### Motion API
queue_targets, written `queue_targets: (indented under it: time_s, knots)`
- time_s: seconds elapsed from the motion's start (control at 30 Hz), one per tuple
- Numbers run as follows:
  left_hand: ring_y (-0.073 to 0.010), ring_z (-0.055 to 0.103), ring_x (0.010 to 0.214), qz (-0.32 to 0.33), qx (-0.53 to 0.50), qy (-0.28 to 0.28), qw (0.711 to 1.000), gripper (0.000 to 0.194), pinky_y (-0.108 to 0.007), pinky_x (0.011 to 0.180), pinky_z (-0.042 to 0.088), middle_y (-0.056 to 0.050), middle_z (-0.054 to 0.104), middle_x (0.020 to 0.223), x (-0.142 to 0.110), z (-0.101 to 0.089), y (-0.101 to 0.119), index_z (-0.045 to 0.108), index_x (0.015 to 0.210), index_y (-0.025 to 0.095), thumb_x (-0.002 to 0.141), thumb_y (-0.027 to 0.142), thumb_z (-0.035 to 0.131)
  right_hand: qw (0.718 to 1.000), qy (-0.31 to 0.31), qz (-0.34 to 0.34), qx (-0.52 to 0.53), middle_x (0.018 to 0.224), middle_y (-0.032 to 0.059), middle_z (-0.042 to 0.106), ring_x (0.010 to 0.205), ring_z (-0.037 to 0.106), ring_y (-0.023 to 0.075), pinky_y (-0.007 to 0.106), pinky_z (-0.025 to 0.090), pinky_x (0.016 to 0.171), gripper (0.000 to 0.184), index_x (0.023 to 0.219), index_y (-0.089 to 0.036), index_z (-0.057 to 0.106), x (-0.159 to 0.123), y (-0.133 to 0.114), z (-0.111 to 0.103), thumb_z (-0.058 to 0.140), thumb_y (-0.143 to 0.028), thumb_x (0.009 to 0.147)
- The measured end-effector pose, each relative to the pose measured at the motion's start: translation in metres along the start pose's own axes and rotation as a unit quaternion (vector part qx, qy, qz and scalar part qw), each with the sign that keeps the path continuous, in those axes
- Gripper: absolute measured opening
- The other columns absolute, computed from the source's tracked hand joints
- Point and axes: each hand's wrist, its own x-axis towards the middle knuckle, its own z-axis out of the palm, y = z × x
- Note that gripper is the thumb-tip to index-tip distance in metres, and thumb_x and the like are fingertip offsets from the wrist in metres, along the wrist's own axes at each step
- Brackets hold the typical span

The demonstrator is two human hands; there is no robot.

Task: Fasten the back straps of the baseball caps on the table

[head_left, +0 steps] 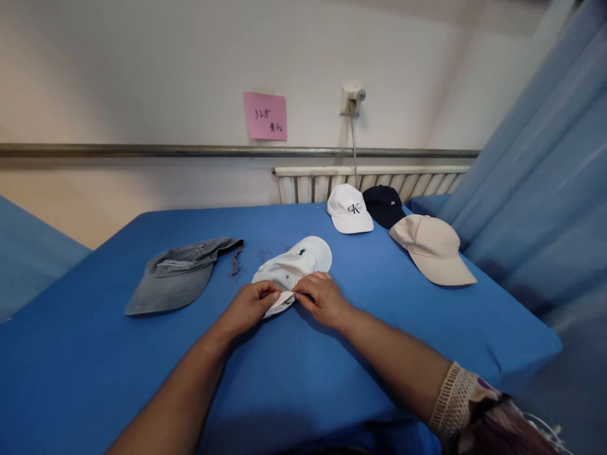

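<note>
A white cap (296,262) with a small dark emblem lies on the blue table (95,366), its brim pointing away from me. My left hand (251,305) and my right hand (322,297) both pinch the cap's near edge, at the back strap, fingertips almost meeting. Both hands are closed on the fabric.
A flattened grey cap (183,272) lies to the left. At the far right stand a white cap with a black logo (349,208), a dark navy cap (385,203) and a beige cap (432,248). A blue curtain (535,177) hangs on the right; a radiator and a pink note are on the wall.
</note>
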Motion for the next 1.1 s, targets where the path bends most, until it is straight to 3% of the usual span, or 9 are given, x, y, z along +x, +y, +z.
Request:
queue_targets:
  time_s: [0.27,0.4,0.53,0.73,0.83,1.1]
  knots:
    - [-0.0175,0.057,0.076,0.051,0.049,-0.081,0.994,0.034,-0.025,0.068,0.044,-0.003,0.067,0.083,-0.005,0.000,0.014,0.070,0.089,0.016,0.078,0.047,0.062,0.993,0.013,0.097,0.061,0.081,0.0002,0.068,0.079,0.059,0.0148,0.028,0.040,0.078,0.009,0.083,-0.019,0.064,0.006,0.002,0.005,0.058,-0.017,0.088]
    - [-0.0139,0.047,0.063,0.051,0.079,-0.050,0.994,0.042,-0.023,0.057,0.037,0.000,0.056,0.066,-0.004,0.003,0.010,0.064,0.071,0.016,0.086,0.051,0.049,0.989,0.016,0.112,0.095,0.078,-0.0006,0.067,0.074,0.059,0.0137,0.025,0.042,0.073,0.011,0.081,-0.019,0.064,0.005,0.003,0.005,0.057,-0.018,0.088]
    - [-0.0131,0.044,0.062,0.060,0.082,-0.016,0.995,0.041,-0.022,0.056,0.035,0.002,0.050,0.064,-0.004,0.004,0.008,0.059,0.068,0.017,0.087,0.051,0.047,0.995,0.044,0.050,0.071,0.082,0.0005,0.068,0.080,0.060,0.0144,0.028,0.043,0.079,0.011,0.085,-0.020,0.065,0.003,0.003,0.002,0.055,-0.018,0.090]
    - [-0.0133,0.044,0.063,0.060,0.038,-0.017,0.997,0.045,-0.023,0.057,0.036,0.001,0.052,0.065,-0.005,0.004,0.014,0.058,0.068,0.017,0.088,0.054,0.042,0.997,0.074,-0.008,0.019,0.102,0.0069,0.069,0.097,0.061,0.0192,0.034,0.043,0.087,0.012,0.095,-0.021,0.065,-0.001,0.001,-0.004,0.054,-0.021,0.092]
    - [-0.0121,0.042,0.059,0.021,0.002,-0.010,1.000,0.043,-0.022,0.053,0.034,0.001,0.051,0.063,-0.005,0.006,0.012,0.060,0.069,0.016,0.083,0.055,0.049,0.995,0.097,-0.025,0.015,0.111,0.0092,0.066,0.105,0.059,0.0204,0.036,0.043,0.091,0.011,0.099,-0.020,0.063,-0.004,-0.002,-0.006,0.054,-0.021,0.092]
    - [-0.0129,0.050,0.062,-0.027,-0.059,0.039,0.997,0.039,-0.023,0.057,0.039,-0.002,0.063,0.072,-0.003,0.010,0.009,0.069,0.081,0.013,0.071,0.050,0.065,0.994,0.072,-0.076,-0.045,0.110,0.0102,0.066,0.101,0.058,0.0207,0.038,0.042,0.089,0.010,0.091,-0.018,0.060,-0.007,-0.006,-0.005,0.050,-0.016,0.092]
